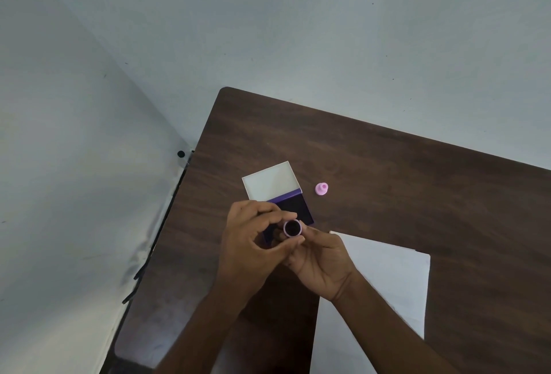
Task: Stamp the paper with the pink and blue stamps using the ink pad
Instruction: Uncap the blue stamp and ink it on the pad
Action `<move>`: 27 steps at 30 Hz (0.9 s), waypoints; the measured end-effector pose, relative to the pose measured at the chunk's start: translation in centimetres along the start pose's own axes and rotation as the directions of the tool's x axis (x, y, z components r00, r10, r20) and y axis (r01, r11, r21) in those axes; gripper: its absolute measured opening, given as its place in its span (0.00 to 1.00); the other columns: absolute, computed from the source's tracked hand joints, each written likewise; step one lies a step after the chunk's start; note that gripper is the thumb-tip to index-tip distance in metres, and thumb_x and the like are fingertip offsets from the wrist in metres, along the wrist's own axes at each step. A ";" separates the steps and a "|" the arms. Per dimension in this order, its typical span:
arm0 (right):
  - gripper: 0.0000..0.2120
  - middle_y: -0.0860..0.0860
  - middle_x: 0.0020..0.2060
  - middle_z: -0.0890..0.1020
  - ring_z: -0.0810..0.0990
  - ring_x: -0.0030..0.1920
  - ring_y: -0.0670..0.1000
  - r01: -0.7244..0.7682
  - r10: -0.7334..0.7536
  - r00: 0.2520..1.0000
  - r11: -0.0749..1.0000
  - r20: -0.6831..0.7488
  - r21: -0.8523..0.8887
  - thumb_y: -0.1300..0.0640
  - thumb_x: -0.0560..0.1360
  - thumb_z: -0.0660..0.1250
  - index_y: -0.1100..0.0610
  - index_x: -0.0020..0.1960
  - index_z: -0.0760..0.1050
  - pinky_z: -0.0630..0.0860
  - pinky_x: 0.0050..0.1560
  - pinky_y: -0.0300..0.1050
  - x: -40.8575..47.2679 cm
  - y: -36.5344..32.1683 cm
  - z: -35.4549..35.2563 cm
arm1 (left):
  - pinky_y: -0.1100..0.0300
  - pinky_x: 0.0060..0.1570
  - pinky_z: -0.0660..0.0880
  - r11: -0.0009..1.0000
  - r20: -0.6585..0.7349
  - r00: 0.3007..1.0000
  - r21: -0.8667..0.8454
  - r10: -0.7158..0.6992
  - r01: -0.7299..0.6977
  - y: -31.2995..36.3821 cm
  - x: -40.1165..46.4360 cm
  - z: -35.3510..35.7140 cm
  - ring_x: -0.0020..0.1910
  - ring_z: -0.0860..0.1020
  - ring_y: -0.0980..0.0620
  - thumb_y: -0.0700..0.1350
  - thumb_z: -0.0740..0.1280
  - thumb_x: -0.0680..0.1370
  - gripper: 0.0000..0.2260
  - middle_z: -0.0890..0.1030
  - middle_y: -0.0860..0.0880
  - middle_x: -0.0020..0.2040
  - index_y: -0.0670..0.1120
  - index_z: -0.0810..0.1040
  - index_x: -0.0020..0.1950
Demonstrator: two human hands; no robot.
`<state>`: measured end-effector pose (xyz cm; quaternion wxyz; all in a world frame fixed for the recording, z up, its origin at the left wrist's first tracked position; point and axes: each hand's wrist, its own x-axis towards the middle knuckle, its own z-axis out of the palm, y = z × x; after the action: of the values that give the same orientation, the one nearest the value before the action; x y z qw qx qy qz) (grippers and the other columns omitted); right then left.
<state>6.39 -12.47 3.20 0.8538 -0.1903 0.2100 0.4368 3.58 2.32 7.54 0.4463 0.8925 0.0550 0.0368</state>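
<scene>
Both hands meet above the near edge of the ink pad (298,205), which lies open with its dark purple pad showing and its white lid (269,179) folded back. Between the fingertips is a small round stamp (292,228) with a pale pink-lilac rim and a dark face turned up towards me. My left hand (250,242) curls over it from the left, pinching it. My right hand (322,263) holds it from below and the right. A small pink piece (321,189) stands on the table right of the lid. The white paper (387,272) lies to the right, under my right forearm.
The dark wooden table (387,171) stands in a corner of pale walls (268,30). Its left edge (167,218) runs close to the wall, with a black cable and a plug (181,154) beside it.
</scene>
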 end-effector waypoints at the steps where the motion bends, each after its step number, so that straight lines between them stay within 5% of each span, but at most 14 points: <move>1: 0.17 0.61 0.55 0.81 0.76 0.51 0.55 -0.003 0.003 1.000 1.000 0.001 0.006 0.60 0.71 0.71 0.63 0.59 0.77 0.75 0.58 0.47 0.0 0.0 0.0 | 0.66 0.55 0.68 1.000 0.004 1.000 0.013 -0.003 0.003 0.0 0.0 0.1 0.50 0.78 0.50 0.55 0.74 0.65 0.21 0.84 0.47 0.50 0.47 0.83 0.53; 8: 0.18 0.61 0.54 0.81 0.73 0.51 0.54 -0.003 0.003 1.000 0.998 -0.002 0.064 0.61 0.71 0.72 0.62 0.60 0.77 0.75 0.58 0.48 0.0 0.1 -0.1 | 0.70 0.50 0.66 1.000 -0.050 0.999 0.001 -0.010 0.010 0.0 0.0 0.5 0.48 0.74 0.54 0.57 0.73 0.64 0.19 0.83 0.45 0.48 0.53 0.79 0.53; 16: 0.19 0.61 0.54 0.80 0.69 0.53 0.53 -0.002 0.002 1.000 0.997 0.011 0.078 0.61 0.70 0.73 0.63 0.60 0.77 0.74 0.59 0.50 0.0 0.3 -0.1 | 0.70 0.47 0.64 0.996 -0.156 0.985 0.063 0.073 -0.064 -0.4 0.1 1.1 0.44 0.74 0.52 0.53 0.75 0.61 0.21 0.83 0.41 0.43 0.46 0.81 0.50; 22: 0.20 0.63 0.51 0.80 0.79 0.45 0.54 0.018 -0.022 0.999 0.994 0.030 0.109 0.64 0.71 0.70 0.64 0.62 0.74 0.79 0.51 0.48 0.1 0.0 -0.7 | 0.69 0.55 0.65 0.998 -0.060 0.998 -0.052 0.020 -0.023 -1.9 -0.1 1.6 0.54 0.74 0.58 0.68 0.68 0.66 0.29 0.77 0.53 0.55 0.52 0.74 0.59; 25: 0.15 0.62 0.48 0.79 0.80 0.43 0.55 0.063 -0.065 0.996 0.997 -0.060 -0.040 0.61 0.74 0.67 0.67 0.58 0.75 0.80 0.44 0.46 0.4 -0.9 -1.1 | 0.72 0.56 0.66 0.993 0.002 0.997 -0.092 -0.071 0.071 -3.6 -0.6 1.9 0.57 0.74 0.58 0.68 0.69 0.65 0.30 0.76 0.57 0.58 0.56 0.71 0.62; 27: 0.14 0.60 0.44 0.83 0.81 0.43 0.54 0.096 -0.176 0.951 0.950 -0.255 -0.295 0.59 0.73 0.69 0.66 0.54 0.79 0.81 0.45 0.47 0.8 -1.6 -1.8 | 0.75 0.52 0.64 0.989 0.007 0.989 -0.024 -0.146 0.146 -5.2 -1.2 2.1 0.57 0.72 0.60 0.68 0.69 0.63 0.29 0.75 0.58 0.58 0.59 0.71 0.62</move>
<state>7.76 -13.69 1.53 0.8085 -0.3826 0.2505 0.3704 2.34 3.54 2.11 0.4586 0.8807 0.1187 0.0023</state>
